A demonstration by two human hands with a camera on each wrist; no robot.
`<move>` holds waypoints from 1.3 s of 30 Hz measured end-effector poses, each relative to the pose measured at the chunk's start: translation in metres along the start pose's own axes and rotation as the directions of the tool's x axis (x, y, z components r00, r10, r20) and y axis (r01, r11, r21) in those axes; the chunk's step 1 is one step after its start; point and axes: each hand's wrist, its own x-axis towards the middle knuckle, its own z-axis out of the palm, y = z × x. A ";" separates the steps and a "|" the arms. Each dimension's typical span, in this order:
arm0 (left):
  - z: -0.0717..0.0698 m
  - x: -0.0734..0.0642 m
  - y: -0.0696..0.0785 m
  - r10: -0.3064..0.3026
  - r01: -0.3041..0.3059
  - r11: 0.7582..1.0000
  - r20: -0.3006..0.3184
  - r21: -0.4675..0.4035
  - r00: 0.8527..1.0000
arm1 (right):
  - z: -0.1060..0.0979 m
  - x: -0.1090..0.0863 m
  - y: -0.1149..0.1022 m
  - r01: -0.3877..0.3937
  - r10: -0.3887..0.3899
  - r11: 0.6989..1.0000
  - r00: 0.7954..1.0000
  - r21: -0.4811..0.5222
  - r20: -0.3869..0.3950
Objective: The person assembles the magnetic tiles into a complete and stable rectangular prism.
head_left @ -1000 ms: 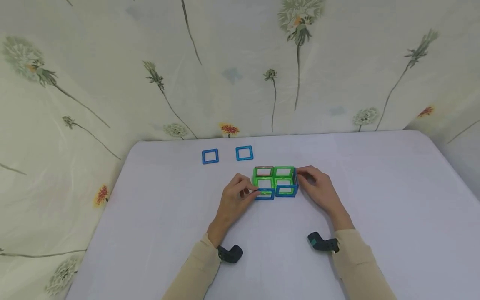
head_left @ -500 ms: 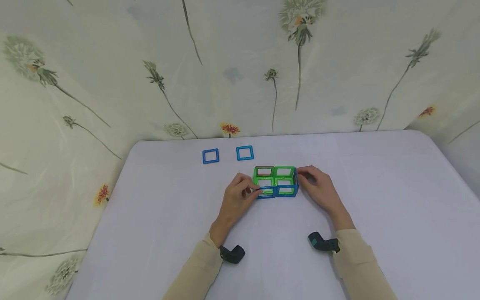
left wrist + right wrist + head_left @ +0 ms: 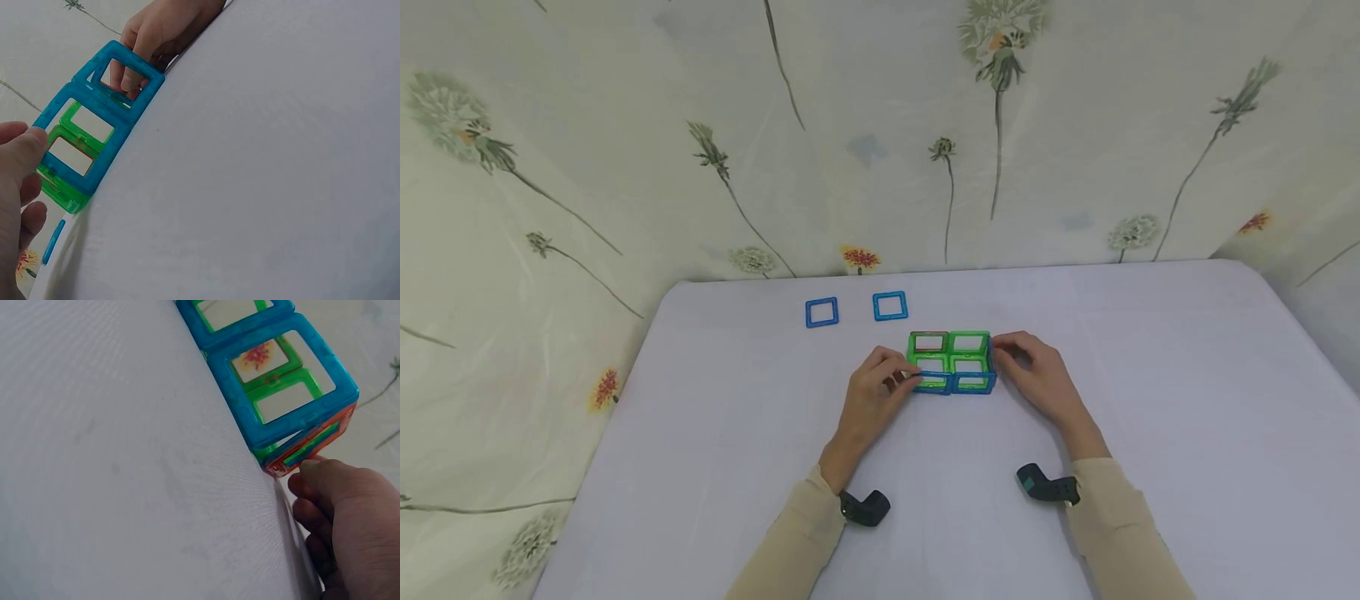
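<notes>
A box-like build of magnetic tiles stands on the white table: several green square tiles point(image 3: 968, 342) behind and below, and two upright blue tiles along the front. My left hand point(image 3: 868, 398) pinches the front-left blue tile point(image 3: 89, 134) at its outer edge between thumb and finger. The front-right blue tile point(image 3: 282, 381) meets it edge to edge. At the right end stands an orange-red tile point(image 3: 312, 440), leaning against the front-right one with a narrow gap at its lower corner. My right hand point(image 3: 1037, 375) touches this end from outside, thumb and fingertips bent against it.
Two loose blue square tiles, one on the left point(image 3: 822, 312) and one on the right point(image 3: 891, 306), lie flat behind the build. The white table point(image 3: 737, 417) ends at a flowered cloth backdrop point(image 3: 880, 150). Black wrist devices sit on both forearms.
The front-left blue tile, in my left hand, has moved right and slightly away, closing the gap to the front-right tile. The build has shifted a little. My right hand has hardly moved.
</notes>
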 end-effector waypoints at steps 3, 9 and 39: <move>0.000 0.000 0.000 0.003 -0.004 0.999 0.006 0.043 1.000 | 0.000 0.000 0.000 0.006 -0.006 1.000 1.000 -0.002 -0.005; 0.000 -0.001 0.000 -0.005 0.002 0.998 0.035 0.069 0.999 | 0.000 0.000 0.000 0.012 -0.012 1.000 1.000 -0.001 -0.006; 0.000 -0.004 -0.002 -0.111 0.118 0.990 0.087 -0.081 0.990 | 0.011 -0.001 -0.011 0.018 -0.033 0.991 0.993 -0.133 -0.110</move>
